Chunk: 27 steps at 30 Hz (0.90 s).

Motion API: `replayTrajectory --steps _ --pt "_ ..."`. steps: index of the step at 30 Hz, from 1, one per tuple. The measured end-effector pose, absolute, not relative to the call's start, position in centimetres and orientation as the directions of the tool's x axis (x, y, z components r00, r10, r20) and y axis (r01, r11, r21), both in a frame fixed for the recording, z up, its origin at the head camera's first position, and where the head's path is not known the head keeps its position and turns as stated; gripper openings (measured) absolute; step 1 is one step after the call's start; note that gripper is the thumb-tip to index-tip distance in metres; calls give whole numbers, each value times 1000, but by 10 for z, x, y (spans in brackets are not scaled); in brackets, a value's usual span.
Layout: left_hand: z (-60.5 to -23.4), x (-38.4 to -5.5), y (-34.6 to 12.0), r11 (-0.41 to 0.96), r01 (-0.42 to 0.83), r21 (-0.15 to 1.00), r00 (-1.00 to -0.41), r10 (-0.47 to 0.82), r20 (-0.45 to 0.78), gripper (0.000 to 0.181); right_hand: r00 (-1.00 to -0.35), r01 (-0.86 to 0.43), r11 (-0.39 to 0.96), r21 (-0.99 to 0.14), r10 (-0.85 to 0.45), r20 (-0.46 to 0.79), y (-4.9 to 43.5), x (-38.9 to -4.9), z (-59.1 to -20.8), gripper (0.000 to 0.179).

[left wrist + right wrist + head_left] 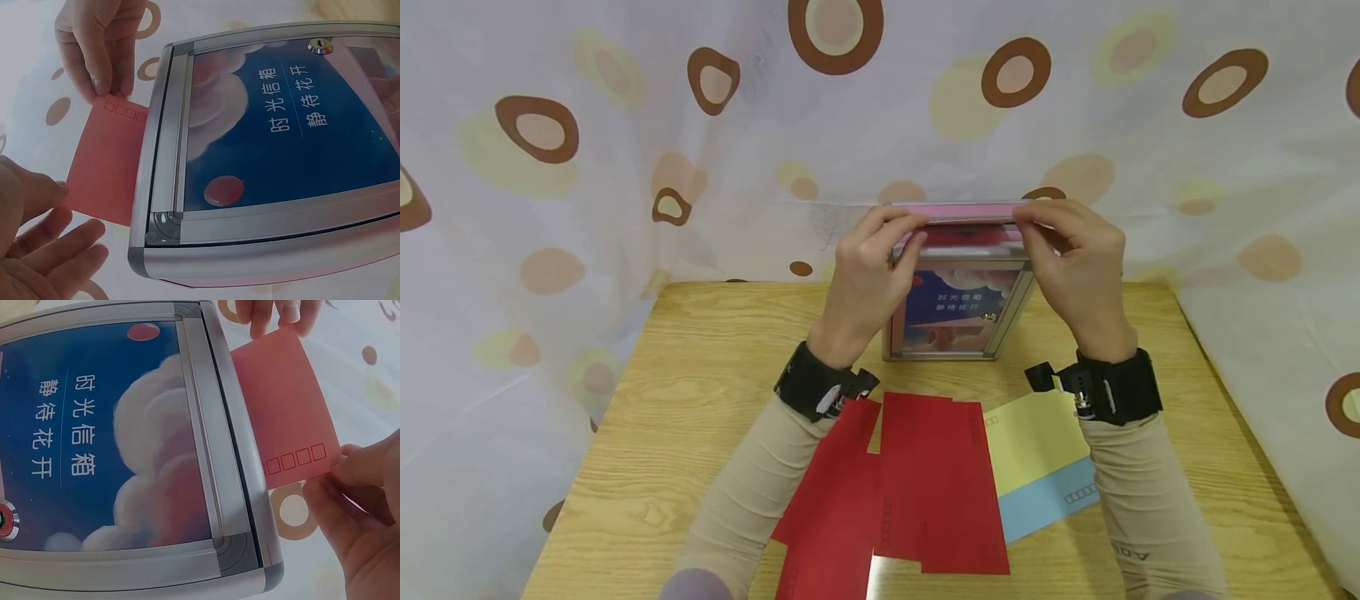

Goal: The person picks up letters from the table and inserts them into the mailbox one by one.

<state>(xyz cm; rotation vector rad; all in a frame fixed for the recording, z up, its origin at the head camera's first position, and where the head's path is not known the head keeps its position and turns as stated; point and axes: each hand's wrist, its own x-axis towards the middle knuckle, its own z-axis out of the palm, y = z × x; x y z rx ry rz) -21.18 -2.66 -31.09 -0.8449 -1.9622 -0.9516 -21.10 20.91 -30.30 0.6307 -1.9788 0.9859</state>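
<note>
Both arms (1153,500) reach forward, the right grip (1082,262) pinching, the left grip (867,265) seemingly pinching too.

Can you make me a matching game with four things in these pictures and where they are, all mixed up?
Things:
1. Lifted red paper envelope
2. Silver-framed box with a blue front
3. Pale yellow rectangular envelope
4. Round silver metal lock

Places:
A. Lying beside a light blue paper envelope
B. On the box's front
C. Between the left hand and right hand
D. Standing on the brown wooden table

Pairs: 1-C, 2-D, 3-A, 4-B
</note>
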Motion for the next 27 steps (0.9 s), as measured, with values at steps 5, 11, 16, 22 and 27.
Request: replayTrajectory --steps 5,11,16,22,27 --pt "-312 -212 -26 509 797 325 -491 232 840 20 -547 -701 586 -407 -74 834 209 -213 -304 14" --pt "-313 -212 -27 523 782 340 -518 240 821 24 -565 -691 593 -414 -85 821 209 -216 -305 14" --pt "-315 -214 -27 528 776 344 -530 253 809 25 -576 -681 606 -412 -95 812 210 -217 -307 14" --pt "-317 -215 -27 531 773 347 -535 252 806 25 -576 -685 598 -416 -95 812 208 -220 -309 13" --pt "-318 -216 -27 541 759 363 -556 246 794 26 -590 -674 597 -435 -80 803 206 -222 -311 13"
